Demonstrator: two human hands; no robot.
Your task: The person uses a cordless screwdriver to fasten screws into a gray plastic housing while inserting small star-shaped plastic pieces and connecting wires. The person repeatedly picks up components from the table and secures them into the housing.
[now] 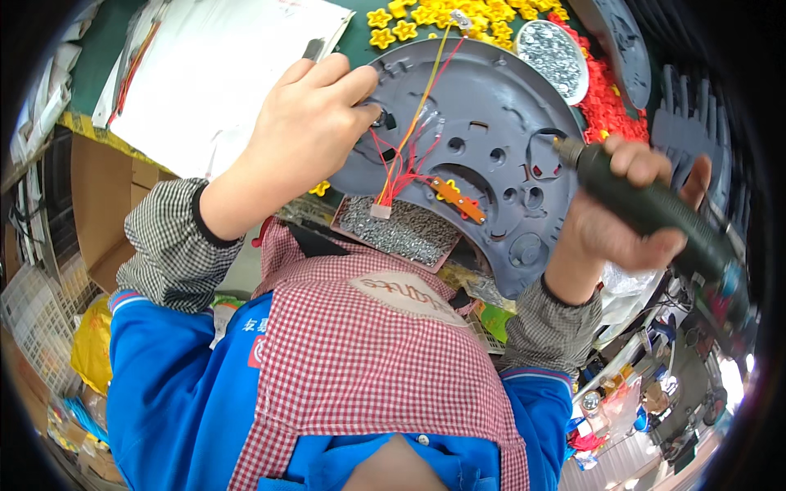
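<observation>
A curved grey plastic shell [483, 86] lies on the bench in front of me, its moulded posts and holes facing up. My right hand [618, 204] grips a dark electric screwdriver [655, 209], one finger raised off it. Its tip points left over the shell's right part, by a black wire loop [534, 151]. My left hand [315, 123] is closed at the shell's upper left edge, beside a small black part [388, 123]; what the fingers pinch is hidden. Red and yellow wires [407, 151] run across the shell to a white connector [380, 211]. An orange circuit strip [458, 200] sits near its inner curve.
Yellow star-shaped pieces [405, 30] and red pieces [610, 110] are heaped behind the shell. A white bowl of screws [553, 61] stands among them. Below the shell is a tray of small metal parts [401, 231]. White sheets [213, 74] lie left; more grey parts [692, 123] are at right.
</observation>
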